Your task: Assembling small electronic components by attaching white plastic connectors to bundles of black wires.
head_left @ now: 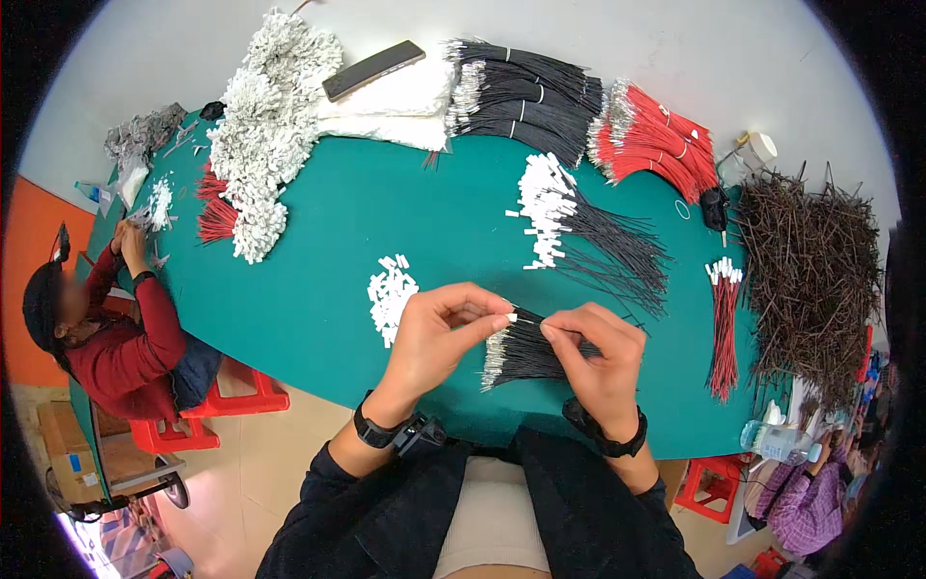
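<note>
Over the near part of the green table, my left hand (pixel 434 333) pinches a small white connector housing (pixel 512 317) between thumb and fingertips. My right hand (pixel 600 357) is closed too, its thumb and forefinger on a thin wire whose end meets the housing; whether it is seated inside is too small to tell. Beneath both hands lies a bundle of black wires (pixel 526 355) with silvery tips to the left. Loose white housings (pixel 391 297) are piled beside my left hand. Farther off, black wires with white housings (pixel 555 212) on their ends fan out.
Tied black wire bundles (pixel 531 92) and red ones (pixel 656 145) line the back. A white heap (pixel 270 125) and a dark flat device (pixel 374 70) on white packages stand back left. Right are red wires (pixel 723 333), a brown tangle (pixel 810 280) and a bottle (pixel 781 442). A co-worker (pixel 125 338) sits left.
</note>
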{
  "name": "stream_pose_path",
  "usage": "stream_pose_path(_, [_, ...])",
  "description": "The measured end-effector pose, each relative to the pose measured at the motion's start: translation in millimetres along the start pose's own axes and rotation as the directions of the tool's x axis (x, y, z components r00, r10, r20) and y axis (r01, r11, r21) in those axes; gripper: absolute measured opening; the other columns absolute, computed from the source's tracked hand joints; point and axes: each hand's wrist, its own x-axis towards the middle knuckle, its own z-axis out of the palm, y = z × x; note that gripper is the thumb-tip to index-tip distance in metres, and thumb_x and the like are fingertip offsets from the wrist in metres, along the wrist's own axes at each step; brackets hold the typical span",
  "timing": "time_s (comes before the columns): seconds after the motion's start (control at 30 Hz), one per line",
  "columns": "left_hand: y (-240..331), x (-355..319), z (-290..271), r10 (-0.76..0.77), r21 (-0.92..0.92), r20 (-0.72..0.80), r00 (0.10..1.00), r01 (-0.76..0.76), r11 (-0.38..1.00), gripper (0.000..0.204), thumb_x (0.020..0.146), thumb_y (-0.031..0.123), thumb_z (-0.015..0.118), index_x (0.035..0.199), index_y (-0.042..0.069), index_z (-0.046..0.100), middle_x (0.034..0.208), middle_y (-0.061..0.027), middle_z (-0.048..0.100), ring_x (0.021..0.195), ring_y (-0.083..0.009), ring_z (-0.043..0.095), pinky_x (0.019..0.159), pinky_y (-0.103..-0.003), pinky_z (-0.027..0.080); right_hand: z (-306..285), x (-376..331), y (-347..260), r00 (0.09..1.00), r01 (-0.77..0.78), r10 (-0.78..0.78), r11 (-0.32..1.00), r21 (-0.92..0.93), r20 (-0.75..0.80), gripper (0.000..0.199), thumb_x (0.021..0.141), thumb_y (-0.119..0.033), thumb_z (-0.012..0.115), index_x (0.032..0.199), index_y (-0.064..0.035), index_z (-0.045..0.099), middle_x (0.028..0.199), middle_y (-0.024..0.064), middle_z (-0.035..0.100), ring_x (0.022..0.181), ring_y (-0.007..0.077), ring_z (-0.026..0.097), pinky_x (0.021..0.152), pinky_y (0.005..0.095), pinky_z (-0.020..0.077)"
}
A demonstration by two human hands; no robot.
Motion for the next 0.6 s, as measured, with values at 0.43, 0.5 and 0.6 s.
stream_pose_path(0.43, [1.4, -3.9, 5.6, 0.145, 0.157, -0.03, 0.989, -0.138, 0.978, 0.012, 0.085, -0.009, 0.076, 0.096, -0.004, 0.076, 0.095, -0.0099, 0.072, 0.084, -0.013, 0.069, 0.076, -0.025, 0.055, 6.4, 1.1, 2.4, 0.999, 0.039, -0.039, 0.999, -0.002, 0.016, 0.01, 0.08, 0.001, 0.079, 0.088, -0.0018, 0.073, 0.072, 0.008, 0.065, 0.059, 0.0197, 0.059, 0.053, 0.0312, 0.0435])
stream_pose_path(0.5, [1.6, -4.4, 7.2, 0.142, 0.172, -0.031, 0.989, -0.134, 0.976, 0.012, 0.085, -0.008, 0.076, 0.095, -0.004, 0.076, 0.094, -0.0101, 0.072, 0.084, -0.0132, 0.069, 0.077, -0.025, 0.056, 5.4, 2.8, 5.7, 0.999, -0.041, 0.039, 0.997, 0.07, 0.03, 0.01, 0.08, 0.001, 0.079, 0.088, -0.002, 0.074, 0.073, 0.0081, 0.066, 0.06, 0.0188, 0.059, 0.054, 0.0305, 0.0439])
stream_pose_path(0.6, [1.1, -3.4, 8.6, 0.16, 0.195, -0.043, 0.986, -0.148, 0.97, 0.011, 0.085, -0.008, 0.076, 0.095, -0.004, 0.076, 0.094, -0.0105, 0.072, 0.084, -0.0137, 0.069, 0.077, -0.026, 0.056, 4.8, 0.7, 6.0, 0.999, -0.009, 0.006, 0.998, 0.056, 0.042, 0.01, 0.081, 0.001, 0.078, 0.089, -0.0019, 0.074, 0.074, 0.0082, 0.067, 0.059, 0.0182, 0.059, 0.054, 0.0298, 0.0441])
